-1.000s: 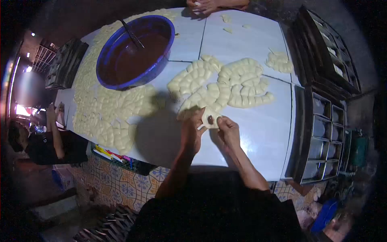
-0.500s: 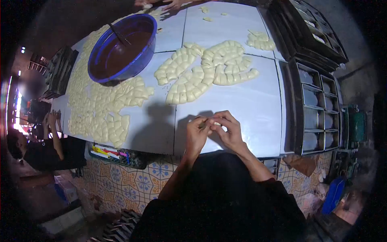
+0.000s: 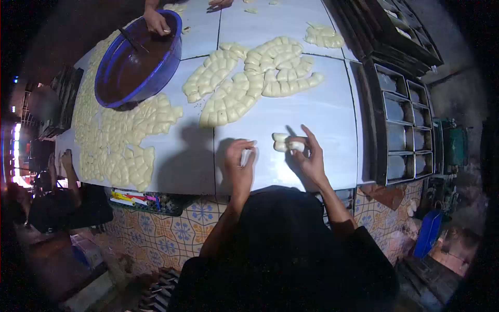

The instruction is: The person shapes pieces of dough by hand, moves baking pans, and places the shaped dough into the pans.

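Note:
My right hand (image 3: 310, 158) is on the bare table surface, its thumb and a finger closed on a small pale dough piece (image 3: 297, 146); its index finger points up and away. Touching or just beside that piece, two more small dough pieces (image 3: 279, 138) lie together on the white table (image 3: 332, 117). To the left, my left hand (image 3: 241, 161) hovers with fingers curved and a gap between thumb and index finger, apparently holding nothing. Beyond both hands lie joined rows of dough pieces (image 3: 234, 104).
A blue basin (image 3: 176, 57) of brown filling stands at the far left, another person's hand (image 3: 156, 22) over its rim. Dough sheets (image 3: 119, 166) cover the left side. Metal baking pans (image 3: 397, 130) line the right edge. A crate (image 3: 150, 203) of coloured items sits below the table's front edge.
My hands, together around a small piece before, have parted. The right moved right; two dough pieces now show on the table beside it. The other person's hand reached over the basin.

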A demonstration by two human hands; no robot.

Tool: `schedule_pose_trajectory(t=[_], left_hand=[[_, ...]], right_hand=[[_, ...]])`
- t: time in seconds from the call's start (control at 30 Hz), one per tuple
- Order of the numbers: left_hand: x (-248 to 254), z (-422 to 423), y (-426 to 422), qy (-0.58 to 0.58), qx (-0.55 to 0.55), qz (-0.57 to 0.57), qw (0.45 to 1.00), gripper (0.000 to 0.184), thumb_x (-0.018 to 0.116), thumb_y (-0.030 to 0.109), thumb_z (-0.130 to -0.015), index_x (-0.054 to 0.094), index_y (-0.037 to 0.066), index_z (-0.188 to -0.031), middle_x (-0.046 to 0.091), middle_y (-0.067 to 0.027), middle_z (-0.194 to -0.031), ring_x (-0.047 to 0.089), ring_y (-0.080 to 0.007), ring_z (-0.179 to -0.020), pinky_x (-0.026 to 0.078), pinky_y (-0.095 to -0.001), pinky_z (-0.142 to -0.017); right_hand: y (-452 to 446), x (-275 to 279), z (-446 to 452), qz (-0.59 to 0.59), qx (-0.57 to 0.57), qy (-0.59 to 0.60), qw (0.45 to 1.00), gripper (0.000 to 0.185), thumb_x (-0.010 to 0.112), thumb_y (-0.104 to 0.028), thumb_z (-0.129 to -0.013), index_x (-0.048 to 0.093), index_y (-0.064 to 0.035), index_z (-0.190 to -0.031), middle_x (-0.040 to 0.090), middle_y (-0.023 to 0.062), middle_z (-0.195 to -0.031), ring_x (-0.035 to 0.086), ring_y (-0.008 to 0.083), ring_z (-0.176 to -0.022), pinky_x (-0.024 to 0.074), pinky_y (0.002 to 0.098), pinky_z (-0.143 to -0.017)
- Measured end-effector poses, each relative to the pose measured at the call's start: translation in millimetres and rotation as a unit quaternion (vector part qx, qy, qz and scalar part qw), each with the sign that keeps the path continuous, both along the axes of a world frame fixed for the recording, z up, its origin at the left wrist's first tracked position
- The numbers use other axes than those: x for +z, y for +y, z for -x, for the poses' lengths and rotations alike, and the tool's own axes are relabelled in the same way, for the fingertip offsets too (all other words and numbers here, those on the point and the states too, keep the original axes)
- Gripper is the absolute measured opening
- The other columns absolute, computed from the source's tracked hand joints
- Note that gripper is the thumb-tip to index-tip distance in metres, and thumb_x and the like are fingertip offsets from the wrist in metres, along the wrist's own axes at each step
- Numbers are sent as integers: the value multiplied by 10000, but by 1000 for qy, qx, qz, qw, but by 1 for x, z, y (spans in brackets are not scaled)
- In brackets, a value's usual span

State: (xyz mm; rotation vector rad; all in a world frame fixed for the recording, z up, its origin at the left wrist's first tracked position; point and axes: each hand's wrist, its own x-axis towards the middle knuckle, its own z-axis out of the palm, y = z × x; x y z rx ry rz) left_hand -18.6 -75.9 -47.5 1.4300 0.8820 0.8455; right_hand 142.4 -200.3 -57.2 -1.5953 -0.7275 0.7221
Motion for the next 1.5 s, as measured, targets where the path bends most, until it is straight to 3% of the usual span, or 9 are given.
schedule_pose_trajectory(t=[0.2,0.3,0.53,0.7,0.77,1.0,1.23,1.33,1.5], left_hand=[[-84,69,74,-188,274,18,943,241,618,35,-824,559,-28,-1048,609,-139,-952,588,-232,-952,463,-338,-855],[-64,100,98,447,273,-361,771,305,528,94,-889,531,-63,-1150,550,-205,-1123,512,-320,-1089,394,-422,-957],[-214,133,220,256,407,-374,793,470,584,145,-872,451,-49,-1279,486,-192,-1225,434,-334,-1168,337,-431,-999],[-75,99,228,-272,460,185,825,312,609,136,-863,494,-7,-1116,553,-117,-1001,551,-221,-868,460,-363,-725],[-14,77,217,-176,486,242,822,221,614,138,-865,496,22,-1013,563,-80,-885,559,-170,-688,459,-328,-567],[-204,85,256,-249,436,73,862,243,639,229,-875,550,13,-943,588,-65,-795,521,-132,-579,431,-299,-512],[-107,57,235,-293,465,92,830,277,615,220,-892,538,24,-1072,578,-66,-951,556,-125,-738,466,-272,-578],[-97,70,216,-346,344,151,860,270,612,202,-892,523,44,-1091,561,-53,-922,554,-126,-744,467,-268,-563],[-5,85,109,-248,249,263,898,269,618,96,-855,507,61,-1098,550,-39,-887,537,-111,-695,449,-245,-547]], right_hand=[[18,-23,-10,-13,-18,-260,965,607,551,17,-721,430,0,-1316,569,164,-1206,571,268,-1089,467,355,-898],[78,10,-11,14,88,-224,971,398,568,-82,-801,570,-4,-1191,607,169,-1157,583,244,-1077,470,364,-886],[314,-11,75,-73,344,-144,925,360,585,-92,-824,590,4,-1171,660,126,-1021,612,172,-872,486,285,-780],[434,-61,124,-113,295,-339,886,535,669,-192,-771,517,29,-1235,645,205,-989,629,308,-901,493,365,-824],[434,-50,129,-99,295,-392,865,625,743,-280,-714,524,45,-1201,637,223,-1017,619,351,-914,481,399,-855],[388,-27,102,-22,372,-343,862,406,758,-234,-670,629,-67,-1017,548,196,-1137,553,349,-1065,460,426,-883],[370,-25,133,-15,336,-234,912,489,673,-339,-806,485,9,-1093,530,260,-1070,533,413,-998,439,419,-865],[338,5,137,-88,294,127,943,393,685,-248,-815,475,9,-1024,563,213,-975,581,313,-908,471,382,-765],[241,3,101,-42,302,-22,952,272,676,-88,-834,461,-42,-995,559,82,-880,552,157,-776,456,293,-699]])
